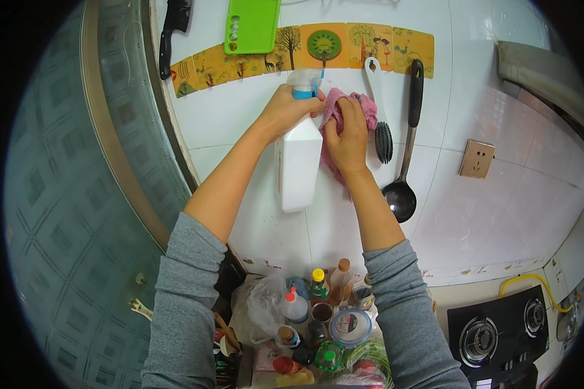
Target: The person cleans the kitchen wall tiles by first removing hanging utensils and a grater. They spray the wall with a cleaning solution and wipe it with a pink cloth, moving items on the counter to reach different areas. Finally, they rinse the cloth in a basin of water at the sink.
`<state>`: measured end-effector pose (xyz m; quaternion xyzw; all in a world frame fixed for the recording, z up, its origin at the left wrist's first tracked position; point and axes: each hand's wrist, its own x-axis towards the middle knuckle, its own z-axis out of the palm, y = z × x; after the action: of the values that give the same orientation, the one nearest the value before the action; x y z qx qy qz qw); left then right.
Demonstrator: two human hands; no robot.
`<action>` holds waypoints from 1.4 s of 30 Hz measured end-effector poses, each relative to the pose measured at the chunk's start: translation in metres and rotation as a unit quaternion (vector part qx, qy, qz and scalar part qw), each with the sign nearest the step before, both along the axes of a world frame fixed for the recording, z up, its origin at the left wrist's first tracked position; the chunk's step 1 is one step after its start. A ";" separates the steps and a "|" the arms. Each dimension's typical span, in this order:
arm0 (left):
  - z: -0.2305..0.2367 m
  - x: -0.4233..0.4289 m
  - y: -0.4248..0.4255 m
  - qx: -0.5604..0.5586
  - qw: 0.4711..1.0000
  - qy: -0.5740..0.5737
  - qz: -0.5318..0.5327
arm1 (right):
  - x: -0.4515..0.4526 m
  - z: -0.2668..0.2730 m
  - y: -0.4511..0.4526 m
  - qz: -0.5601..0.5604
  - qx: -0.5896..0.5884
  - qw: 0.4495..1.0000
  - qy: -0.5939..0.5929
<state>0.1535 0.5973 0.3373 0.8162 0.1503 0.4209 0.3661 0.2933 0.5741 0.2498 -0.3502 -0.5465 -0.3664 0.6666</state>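
My left hand (292, 109) is closed around the neck of a white spray bottle (299, 170) with a clear and blue trigger head. The bottle hangs upright before the white tiled wall. Just to its right, my right hand (348, 131) holds a crumpled pink cloth (335, 104) near the wall, with a loose end hanging below. A white-handled brush (383, 141) with dark bristles and a black-handled ladle (409, 155) hang on the wall right of the cloth. Yellow picture stickers (323, 46) run in a curved band above both hands.
A cleaver (175, 29) and a green cutting board (253, 24) hang at upper left. Below stand several bottles, a lidded container (350, 327) and a plastic bag (263, 309). A gas stove (499, 330) is at lower right, a wall socket (477, 159) above it, a glass door (78, 219) at left.
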 end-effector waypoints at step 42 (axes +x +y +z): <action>-0.102 -0.178 -0.101 -0.186 0.975 -0.118 -0.026 | -0.065 0.027 0.033 -0.222 -0.078 0.972 0.007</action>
<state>-0.0247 0.4961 0.2356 0.6818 0.1607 0.4695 0.5376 0.2279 0.6074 0.2764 -0.5162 -0.4769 -0.4595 0.5431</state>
